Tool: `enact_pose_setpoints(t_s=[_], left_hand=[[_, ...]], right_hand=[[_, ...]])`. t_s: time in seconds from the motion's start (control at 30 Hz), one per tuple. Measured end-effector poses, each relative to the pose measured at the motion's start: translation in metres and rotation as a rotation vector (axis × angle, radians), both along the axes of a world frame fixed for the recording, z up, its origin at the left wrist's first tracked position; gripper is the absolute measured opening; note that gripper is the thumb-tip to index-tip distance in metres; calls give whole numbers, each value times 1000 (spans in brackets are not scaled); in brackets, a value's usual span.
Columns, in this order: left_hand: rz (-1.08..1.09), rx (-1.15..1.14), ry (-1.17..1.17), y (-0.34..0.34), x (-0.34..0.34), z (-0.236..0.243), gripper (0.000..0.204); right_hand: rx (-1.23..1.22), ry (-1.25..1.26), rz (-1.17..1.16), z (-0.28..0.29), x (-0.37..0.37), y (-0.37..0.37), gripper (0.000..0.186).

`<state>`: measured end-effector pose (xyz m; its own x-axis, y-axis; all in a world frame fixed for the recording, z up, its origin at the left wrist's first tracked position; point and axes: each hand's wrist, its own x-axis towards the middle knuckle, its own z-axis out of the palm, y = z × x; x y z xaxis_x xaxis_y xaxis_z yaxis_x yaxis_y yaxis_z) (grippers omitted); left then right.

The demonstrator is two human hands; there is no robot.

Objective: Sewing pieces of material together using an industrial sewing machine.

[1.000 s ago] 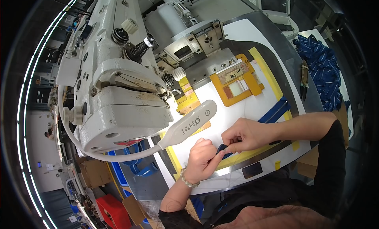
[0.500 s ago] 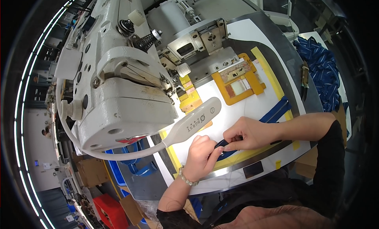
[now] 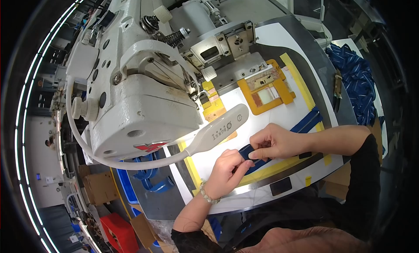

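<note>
My left hand (image 3: 228,172) and my right hand (image 3: 273,141) meet over the white, yellow-edged work surface, both pinching a small dark blue fabric piece (image 3: 245,151). My right thumb presses on its face, with my left fingers beside and under it. Just above them lies the white lamp head (image 3: 222,126) on a flexible neck, in front of the white sewing machine (image 3: 139,104). Dark blue strips (image 3: 305,120) lie on the surface behind my right hand. A yellow plastic frame (image 3: 255,102) sits farther back, under the machine's metal plate.
A heap of blue strips (image 3: 351,80) and scissors (image 3: 337,89) are at the right. Blue straps (image 3: 157,183) lie at the left, above a red crate (image 3: 115,231) and cardboard boxes (image 3: 98,187). A distant person (image 3: 50,141) is at far left.
The blue piece between my fingers has turned, showing more of its face, and my hands have risen slightly. The machine appears a little farther right as the view shifted.
</note>
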<state>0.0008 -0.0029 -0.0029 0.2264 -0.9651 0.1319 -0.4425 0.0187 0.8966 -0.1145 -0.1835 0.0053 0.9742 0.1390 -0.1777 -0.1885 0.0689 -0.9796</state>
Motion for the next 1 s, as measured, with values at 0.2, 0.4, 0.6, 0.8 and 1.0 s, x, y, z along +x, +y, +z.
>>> enact_pose_setpoints(t_s=[0.2, 0.4, 0.6, 0.8, 1.0], left_hand=[[88, 94, 188, 1, -7, 2, 6], [41, 60, 42, 3, -1, -6, 9], [9, -32, -118, -1, 5, -2, 16], [27, -13, -142, -3, 7, 4, 16], [43, -3, -39, -4, 4, 5, 19]], right_hand=[[-44, -29, -11, -1, -1, 1, 31], [-100, -76, -19, -6, -4, 2, 32], [-154, -142, -2, -6, -3, 3, 31], [-201, -166, 15, -5, -3, 4, 30], [-205, -182, 15, -5, -5, 2, 31]])
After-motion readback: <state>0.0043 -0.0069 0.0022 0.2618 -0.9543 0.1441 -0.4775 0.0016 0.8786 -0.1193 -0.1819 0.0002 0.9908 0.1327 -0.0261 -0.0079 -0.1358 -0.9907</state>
